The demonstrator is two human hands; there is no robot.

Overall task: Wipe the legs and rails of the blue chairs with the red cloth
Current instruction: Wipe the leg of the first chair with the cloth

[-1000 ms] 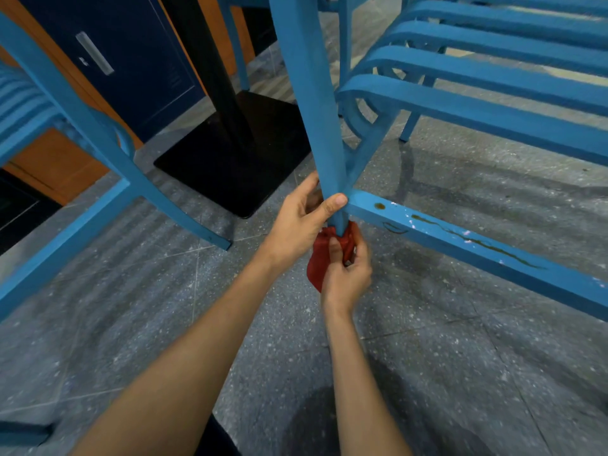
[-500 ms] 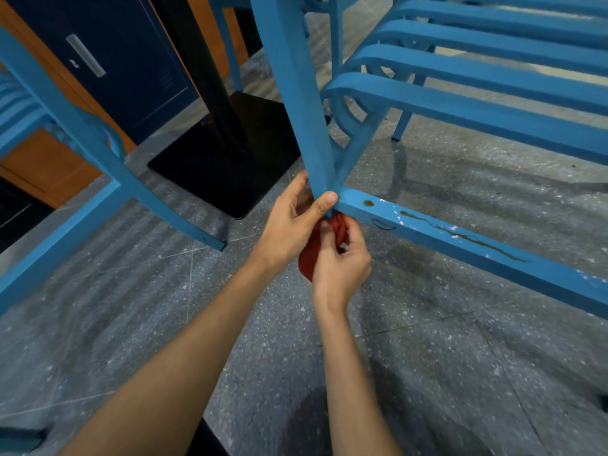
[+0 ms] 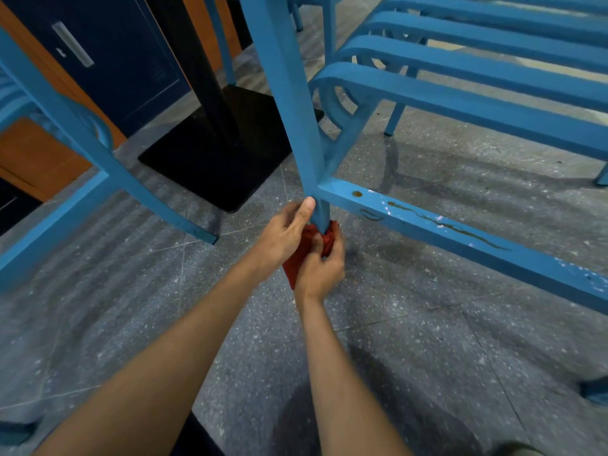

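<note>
Red cloth: the red cloth [image 3: 302, 255] is bunched round the lower end of 1 leg [image 3: 289, 93] of a blue chair [image 3: 477, 103], just under the joint where the low rail [image 3: 460, 232] meets it; a loose corner hangs down between the 2 wrists.
Right hand: the right hand [image 3: 320, 269] clasps the cloth against the leg from the near side, fingers curled round it and the thumb pressed into the fabric.
Left hand: the left hand [image 3: 283, 235] grips the same leg just above the cloth, fingers wrapped behind it and the thumb lying up along the front edge, its tip level with the rail joint.
Leg: it rises steeply, tilted up and to the left; whether its foot touches the floor is hidden by the hands and cloth.
Rail: it runs from the leg out to the right edge, with a brown spot, dark streaks and chipped paint [image 3: 437, 222] along its top face.
Seat: curved blue slats spread to the upper right above the rail.
Second chair: a second chair [image 3: 82, 136] stands to the left, well apart.
Table: a black table base [image 3: 214, 159] with its post sits behind the leg.
Background: a dark blue cabinet door [image 3: 131, 67] framed by orange wood.
Floor: grey speckled floor [image 3: 427, 357] tiles.
</note>
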